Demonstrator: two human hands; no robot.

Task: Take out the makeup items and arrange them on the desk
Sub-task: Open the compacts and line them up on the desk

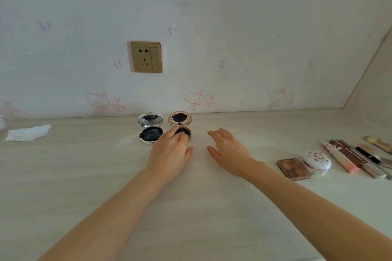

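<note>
Two round compacts stand open by the wall: a silver one (150,127) on the left and a rose-gold one (180,119) beside it, lids up with mirrors facing me. My left hand (170,152) rests on the rose-gold compact's base, fingertips touching its dark pad and hiding part of it. My right hand (228,151) hovers flat just right of it, fingers spread, holding nothing. At the right lie an eyeshadow palette (293,168), a white floral compact (316,162), and several tubes and sticks (347,158).
A crumpled white tissue (27,133) lies at the far left of the pale desk (191,207). A gold wall socket (146,57) sits above the compacts. The wall runs along the back; a side panel closes the right corner.
</note>
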